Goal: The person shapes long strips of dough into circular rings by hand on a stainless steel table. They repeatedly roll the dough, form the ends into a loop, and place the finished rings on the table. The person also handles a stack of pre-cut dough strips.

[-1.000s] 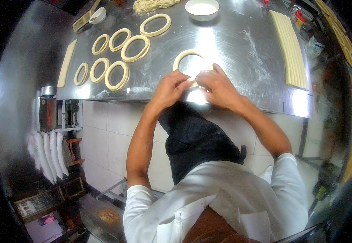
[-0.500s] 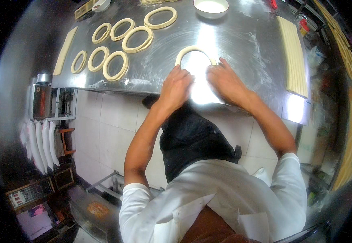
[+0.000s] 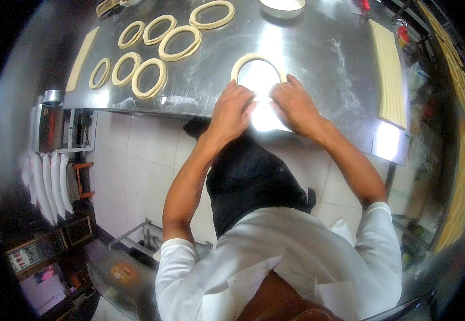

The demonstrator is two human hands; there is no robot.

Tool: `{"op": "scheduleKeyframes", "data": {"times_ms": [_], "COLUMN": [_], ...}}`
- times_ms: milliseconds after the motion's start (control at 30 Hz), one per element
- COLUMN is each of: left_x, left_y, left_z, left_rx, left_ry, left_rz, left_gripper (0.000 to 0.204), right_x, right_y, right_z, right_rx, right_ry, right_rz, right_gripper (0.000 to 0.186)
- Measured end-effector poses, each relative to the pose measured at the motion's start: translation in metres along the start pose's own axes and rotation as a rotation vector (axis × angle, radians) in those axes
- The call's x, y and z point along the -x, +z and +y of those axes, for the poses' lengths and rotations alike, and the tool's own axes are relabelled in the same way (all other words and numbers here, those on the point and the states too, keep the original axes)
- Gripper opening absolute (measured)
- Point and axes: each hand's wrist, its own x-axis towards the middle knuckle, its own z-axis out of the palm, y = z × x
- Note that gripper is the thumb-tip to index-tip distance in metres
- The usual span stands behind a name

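A pale rope of dough (image 3: 258, 56) lies on the steel table as an arch that bows away from me. My left hand (image 3: 234, 108) is closed on its left end, and my right hand (image 3: 294, 104) is closed on its right end. Both hands rest at the table's near edge with thumbs and fingertips turned inward, a narrow gap between them. The ends of the rope are hidden under my fingers, so whether they touch I cannot tell. To the left lie several finished-looking dough rings, the nearest a double-looped ring (image 3: 149, 78).
Long strips of dough (image 3: 387, 75) lie side by side along the table's right edge. One flat strip (image 3: 83, 60) lies at the left edge. A white bowl (image 3: 283, 7) stands at the far side. White hanging cloths (image 3: 48, 184) are below left. The steel table (image 3: 318, 32) has floury smears.
My hands have drawn slightly closer together, with the fingertips nearly meeting. The dough arch stays in place between them. The whole view has shifted slightly.
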Motion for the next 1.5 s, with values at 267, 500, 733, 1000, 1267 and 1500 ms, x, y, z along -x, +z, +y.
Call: {"op": "scheduleKeyframes", "data": {"times_ms": [267, 500, 733, 1000, 1267, 1500], "left_x": [-0.003, -0.008, -0.012, -0.010, -0.008, -0.007], "left_y": [0.003, 0.000, -0.007, -0.007, -0.019, -0.014], "left_z": [-0.003, -0.003, -0.003, -0.004, -0.012, -0.014], "left_rx": [-0.013, -0.076, -0.053, 0.033, -0.139, -0.100], "left_ry": [-0.005, 0.080, 0.012, -0.013, 0.013, 0.073], "left_rz": [0.008, -0.102, -0.157, -0.169, -0.182, -0.145], "left_gripper": [0.013, 0.015, 0.021, 0.025, 0.025, 0.025], "right_x": [0.002, 0.002, -0.001, -0.001, -0.013, -0.007], "right_y": [0.010, 0.019, 0.020, 0.016, -0.005, 0.001], "right_z": [0.001, 0.002, -0.003, 0.003, 0.001, 0.010], "right_rx": [0.061, 0.107, 0.129, -0.016, 0.036, 0.092], "right_ry": [-0.077, -0.045, -0.049, -0.081, -0.067, -0.072], "right_rz": [0.013, -0.006, 0.123, 0.040, -0.080, -0.090], "right_gripper": [0.018, 0.020, 0.018, 0.024, 0.022, 0.023]}}
